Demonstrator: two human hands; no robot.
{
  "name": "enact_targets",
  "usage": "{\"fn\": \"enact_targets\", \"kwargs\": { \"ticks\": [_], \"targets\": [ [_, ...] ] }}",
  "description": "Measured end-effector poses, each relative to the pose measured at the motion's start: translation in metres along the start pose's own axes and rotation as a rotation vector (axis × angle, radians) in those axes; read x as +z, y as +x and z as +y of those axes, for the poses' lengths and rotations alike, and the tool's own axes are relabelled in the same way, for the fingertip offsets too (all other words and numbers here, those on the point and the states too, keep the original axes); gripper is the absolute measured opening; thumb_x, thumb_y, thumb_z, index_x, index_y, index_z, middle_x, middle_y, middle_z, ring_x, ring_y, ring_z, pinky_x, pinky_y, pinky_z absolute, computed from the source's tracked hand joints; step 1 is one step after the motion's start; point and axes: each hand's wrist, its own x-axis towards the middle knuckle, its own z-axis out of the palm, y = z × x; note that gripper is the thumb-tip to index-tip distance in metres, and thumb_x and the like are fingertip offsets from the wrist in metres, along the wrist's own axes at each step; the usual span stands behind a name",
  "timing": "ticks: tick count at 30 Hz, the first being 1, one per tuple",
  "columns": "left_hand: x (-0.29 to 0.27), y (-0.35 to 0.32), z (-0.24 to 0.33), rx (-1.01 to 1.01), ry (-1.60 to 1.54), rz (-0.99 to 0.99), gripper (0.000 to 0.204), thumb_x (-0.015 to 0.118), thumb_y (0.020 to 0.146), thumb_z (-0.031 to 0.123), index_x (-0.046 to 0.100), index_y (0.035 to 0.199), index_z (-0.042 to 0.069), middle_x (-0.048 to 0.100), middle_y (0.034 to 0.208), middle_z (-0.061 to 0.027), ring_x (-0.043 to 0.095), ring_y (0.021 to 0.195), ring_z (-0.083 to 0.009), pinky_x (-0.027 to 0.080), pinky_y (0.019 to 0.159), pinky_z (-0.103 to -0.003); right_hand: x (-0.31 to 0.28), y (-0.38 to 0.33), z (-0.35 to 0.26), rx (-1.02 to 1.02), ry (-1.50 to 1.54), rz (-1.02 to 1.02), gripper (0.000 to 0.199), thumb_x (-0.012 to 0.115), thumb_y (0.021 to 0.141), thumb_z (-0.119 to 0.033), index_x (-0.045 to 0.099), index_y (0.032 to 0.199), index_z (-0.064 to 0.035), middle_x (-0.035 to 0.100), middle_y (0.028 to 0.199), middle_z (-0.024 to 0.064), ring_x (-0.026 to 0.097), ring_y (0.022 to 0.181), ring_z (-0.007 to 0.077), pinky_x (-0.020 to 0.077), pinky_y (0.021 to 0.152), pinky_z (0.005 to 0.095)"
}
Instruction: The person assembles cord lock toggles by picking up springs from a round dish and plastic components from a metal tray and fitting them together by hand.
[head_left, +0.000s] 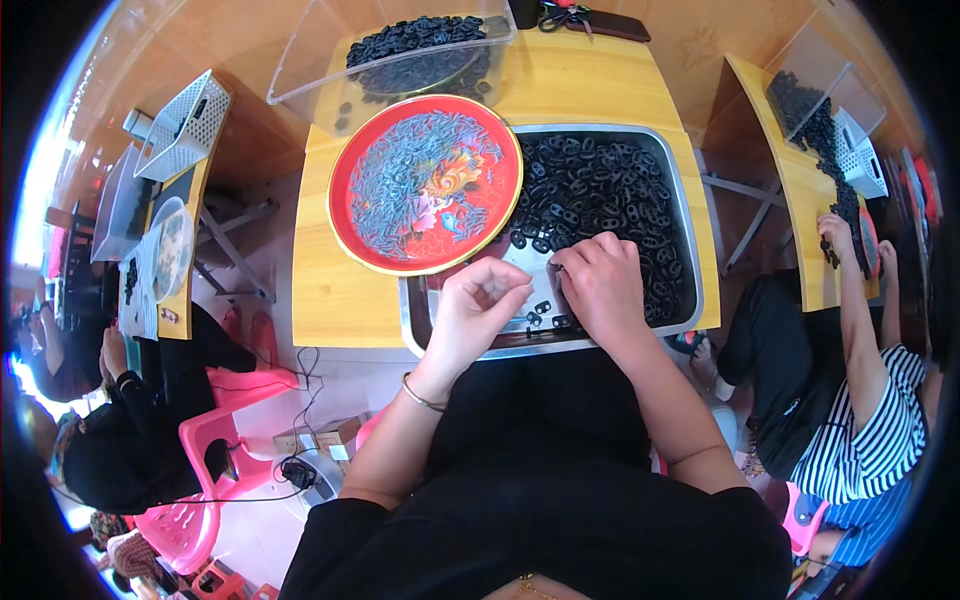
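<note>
Left hand pinches, content hidden; right hand curled closed over small black parts in steel tray. Advisable: pick singly, keep fingertips low.

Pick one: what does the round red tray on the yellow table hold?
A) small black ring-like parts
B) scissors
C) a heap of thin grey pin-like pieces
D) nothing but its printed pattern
C: the red tray is covered with a heap of thin grey pin-like pieces; the small black parts lie in the metal tray beside it, where the left hand and right hand work.
</note>
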Motion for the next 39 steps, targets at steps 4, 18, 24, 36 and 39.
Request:
{"fn": "enact_targets", "kwargs": {
  "ticks": [4,18,24,36,39],
  "targets": [
    [0.007,0.01,-0.003,-0.002,-0.072,-0.037,0.01,0.057,0.082,-0.003,0.058,0.092,-0.002,0.062,0.081,-0.001,0.057,0.075,-0.0046,0.046,0.068,-0.018,-0.003,0.0,0.0,-0.01,0.032,-0.019,0.01,0.063,0.066,-0.008,0.062,0.075,-0.0114,0.056,0.071,0.0012,0.051,0.079,0.019,0.0361,0.069,0.0334],
    [-0.008,-0.007,-0.005,0.016,-0.1,0.023,0.012,0.058,0.084,0.001,0.059,0.096,-0.001,0.063,0.084,-0.0023,0.057,0.076,-0.0051,0.045,0.069,-0.018,-0.018,0.005,-0.021,0.135,0.849,0.053,0.009,0.061,0.077,0.002,0.06,0.086,-0.001,0.056,0.08,0.0072,0.058,0.068,0.0141,0.0457,0.058,0.0225],
    [-0.012,-0.007,-0.01,0.029,-0.195,0.037,0.012,0.058,0.083,0.0,0.06,0.095,-0.001,0.063,0.084,-0.0031,0.057,0.076,-0.0052,0.045,0.068,-0.018,-0.006,-0.006,-0.025,0.348,1.347,-0.057,0.011,0.059,0.08,0.002,0.059,0.091,0.0012,0.057,0.085,0.0039,0.056,0.069,0.0078,0.0459,0.061,0.0209],
    [-0.01,-0.005,-0.013,0.061,-0.262,0.025,0.015,0.059,0.08,-0.007,0.058,0.094,-0.001,0.063,0.089,-0.0064,0.06,0.083,-0.0099,0.048,0.075,-0.022,0.002,-0.012,-0.022,0.329,1.283,-0.056,0.015,0.06,0.078,0.005,0.061,0.093,0.0009,0.058,0.086,0.0064,0.06,0.075,0.0097,0.0497,0.067,0.0214],
    [-0.01,-0.004,-0.012,0.088,-0.218,0.016,0.015,0.058,0.08,-0.007,0.058,0.093,-0.001,0.063,0.089,-0.0066,0.06,0.083,-0.0105,0.049,0.075,-0.022,0.001,-0.011,-0.022,0.323,1.28,-0.036,0.015,0.061,0.077,0.004,0.061,0.092,0.001,0.058,0.084,0.0059,0.06,0.074,0.0095,0.0495,0.066,0.0215]
  ]
}}
